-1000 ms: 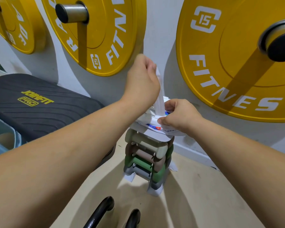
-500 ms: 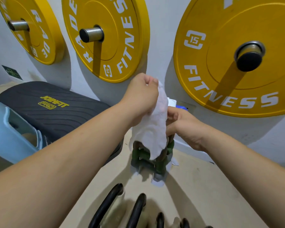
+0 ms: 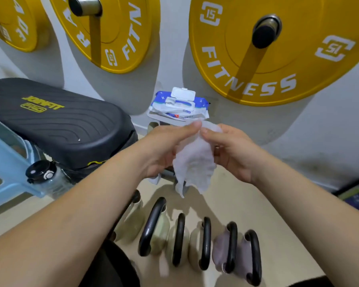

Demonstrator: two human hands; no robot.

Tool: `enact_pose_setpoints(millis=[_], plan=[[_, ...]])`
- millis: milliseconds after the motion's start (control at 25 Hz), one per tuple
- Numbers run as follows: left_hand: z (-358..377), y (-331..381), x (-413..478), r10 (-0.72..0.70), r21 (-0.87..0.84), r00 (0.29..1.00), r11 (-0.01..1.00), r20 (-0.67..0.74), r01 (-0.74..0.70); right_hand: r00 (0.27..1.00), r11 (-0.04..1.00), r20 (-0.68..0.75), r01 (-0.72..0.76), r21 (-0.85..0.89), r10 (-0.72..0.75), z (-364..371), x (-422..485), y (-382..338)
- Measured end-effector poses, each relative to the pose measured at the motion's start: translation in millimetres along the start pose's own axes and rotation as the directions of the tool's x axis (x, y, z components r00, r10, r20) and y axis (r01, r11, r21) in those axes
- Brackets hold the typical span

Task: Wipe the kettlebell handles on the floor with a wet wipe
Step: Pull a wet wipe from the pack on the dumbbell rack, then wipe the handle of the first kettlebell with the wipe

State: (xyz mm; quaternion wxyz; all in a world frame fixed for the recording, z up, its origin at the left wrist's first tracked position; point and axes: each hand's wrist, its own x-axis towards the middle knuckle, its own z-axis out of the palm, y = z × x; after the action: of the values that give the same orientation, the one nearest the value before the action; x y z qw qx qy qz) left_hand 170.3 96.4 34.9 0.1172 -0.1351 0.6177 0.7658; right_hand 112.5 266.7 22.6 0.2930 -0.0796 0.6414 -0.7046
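A white wet wipe (image 3: 193, 162) hangs crumpled between both hands at chest height. My left hand (image 3: 164, 150) pinches its top edge with thumb and fingers. My right hand (image 3: 230, 150) holds the same top edge from the other side. Below on the floor stands a row of several kettlebells with black handles (image 3: 151, 226), pale and mauve bodies; the leftmost is partly hidden by my left forearm. Behind the hands, the blue and white wipe pack (image 3: 180, 104) lies with its lid flipped open on a small dumbbell rack.
Three yellow weight plates (image 3: 278, 59) hang on pegs on the white wall. A black padded bench (image 3: 56, 125) stands at the left, with a light blue frame (image 3: 6, 175) and a clear bottle with a black cap (image 3: 44, 177) beside it. Beige floor lies to the right.
The wipe has come free of the pack and moved down toward me. My right hand left the pack and took hold of the wipe. The view tilted down, showing the kettlebell row.
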Motion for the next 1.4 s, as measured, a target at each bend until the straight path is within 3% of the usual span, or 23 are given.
enact_pose_setpoints(millis=[120,240,400,520,640,840,920,1040,1240,1400], plan=[[-5,-19,-5,-0.131,0.029,0.977,0.991,0.170,0.128,0.996,0.998,-0.083,0.034,0.051,-0.029,1,-4,3],[4,-23,1,-0.078,0.089,0.987,0.994,0.143,0.065,0.993,0.992,-0.116,-0.004,0.128,0.019,10,6,5],[10,-25,12,-0.023,-0.108,0.994,0.993,0.109,0.035,0.969,0.995,-0.234,-0.058,0.082,0.076,8,19,12],[12,-31,21,-0.151,-0.290,0.965,0.934,0.213,0.210,0.965,0.998,-0.257,-0.030,0.057,0.043,6,29,17],[23,-42,32,-0.201,-0.295,0.940,0.913,0.275,0.282,0.957,0.998,-0.289,0.020,-0.057,-0.036,1,39,17],[10,-30,41,-0.163,-0.271,0.983,0.946,0.081,0.179,0.937,0.943,-0.342,-0.053,-0.328,-0.066,4,59,38],[-11,-16,33,-0.152,-0.297,0.987,0.946,-0.052,0.130,0.959,0.892,-0.276,-0.068,-0.448,-0.066,15,67,49],[-59,-12,10,-0.169,-0.256,0.977,0.958,-0.128,0.132,0.991,0.822,-0.125,-0.114,-0.558,0.052,50,74,67],[-163,-81,-32,-0.167,-0.012,0.856,0.983,-0.489,0.185,0.965,0.622,0.162,-0.001,-0.783,0.205,126,82,107],[-210,-153,-25,-0.055,0.216,0.729,0.938,-0.682,0.273,0.924,0.412,0.189,0.038,-0.910,0.332,147,105,144]])
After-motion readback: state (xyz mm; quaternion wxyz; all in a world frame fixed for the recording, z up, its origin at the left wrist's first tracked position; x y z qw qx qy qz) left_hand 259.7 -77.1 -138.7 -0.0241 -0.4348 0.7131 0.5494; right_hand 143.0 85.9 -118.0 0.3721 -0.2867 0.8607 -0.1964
